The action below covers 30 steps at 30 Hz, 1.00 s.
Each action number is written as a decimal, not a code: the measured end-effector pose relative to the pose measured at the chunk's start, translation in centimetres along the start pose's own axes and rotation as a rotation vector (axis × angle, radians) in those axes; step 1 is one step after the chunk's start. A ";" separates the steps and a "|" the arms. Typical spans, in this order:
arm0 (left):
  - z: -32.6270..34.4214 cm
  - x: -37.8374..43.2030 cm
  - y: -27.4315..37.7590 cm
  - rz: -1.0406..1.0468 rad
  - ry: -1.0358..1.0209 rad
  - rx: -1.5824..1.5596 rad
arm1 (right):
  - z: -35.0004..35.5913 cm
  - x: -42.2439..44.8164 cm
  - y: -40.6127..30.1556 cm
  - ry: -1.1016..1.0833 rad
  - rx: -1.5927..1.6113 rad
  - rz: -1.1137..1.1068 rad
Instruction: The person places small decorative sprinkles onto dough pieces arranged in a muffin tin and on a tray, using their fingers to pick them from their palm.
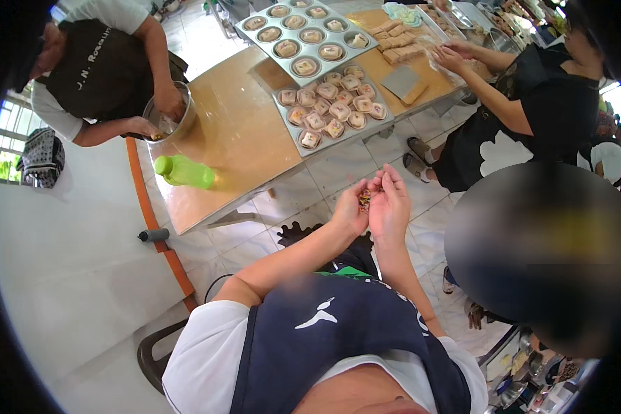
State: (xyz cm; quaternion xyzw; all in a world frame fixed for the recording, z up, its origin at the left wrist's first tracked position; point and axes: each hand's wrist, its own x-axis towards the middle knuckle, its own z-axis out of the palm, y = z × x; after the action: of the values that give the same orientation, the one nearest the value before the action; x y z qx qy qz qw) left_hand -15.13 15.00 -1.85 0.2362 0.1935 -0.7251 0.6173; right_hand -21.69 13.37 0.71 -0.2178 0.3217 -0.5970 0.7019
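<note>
Colourful sprinkles (364, 201) lie in the hollow between my two cupped hands. My left hand (350, 208) curves around them from the left. Pressed close along the other side is my right hand (389, 207), its fingers bent together at the top. Just beyond my hands, a metal tray (301, 147) carries several small cakes (340, 111) in paper cups, some topped with coloured bits. Behind it, a muffin pan (310, 66) has a small iced cake in each visible cup. The pan's near edge overlaps the tray's far side.
A green bottle (186, 172) lies on the wooden table (238, 114). At the left, a person (98, 72) works in a metal bowl (183, 121). Another person (528, 98) stands at the right near stacked biscuit-like pieces (398, 44). A dark chair (150, 357) is behind me.
</note>
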 end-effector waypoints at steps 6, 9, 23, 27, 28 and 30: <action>0.4 3.7 2.3 0.077 0.022 -0.049 | 1.6 4.8 -0.5 -0.090 -0.102 0.329; 1.8 6.4 2.8 0.128 -0.069 -0.120 | 1.8 7.6 0.1 -0.138 -0.192 0.228; 10.0 15.5 1.3 0.226 -0.052 -0.006 | 0.8 19.0 -4.9 -0.618 -1.105 -0.613; 9.5 17.2 1.4 0.215 -0.086 -0.204 | -0.1 21.2 -3.9 -0.403 -0.765 -0.084; 10.3 17.3 1.4 0.258 0.082 -0.155 | -0.1 21.9 -3.9 -0.293 -0.443 0.154; 10.6 17.5 1.9 0.251 0.138 -0.154 | 0.5 22.8 -3.9 -0.177 -0.104 0.382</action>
State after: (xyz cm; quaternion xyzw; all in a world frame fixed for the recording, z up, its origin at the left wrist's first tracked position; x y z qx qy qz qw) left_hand -16.61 -5.39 -3.39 0.2599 0.2593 -0.6074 0.7045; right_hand -22.21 -9.72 -0.63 -0.2404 0.3246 -0.4144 0.8156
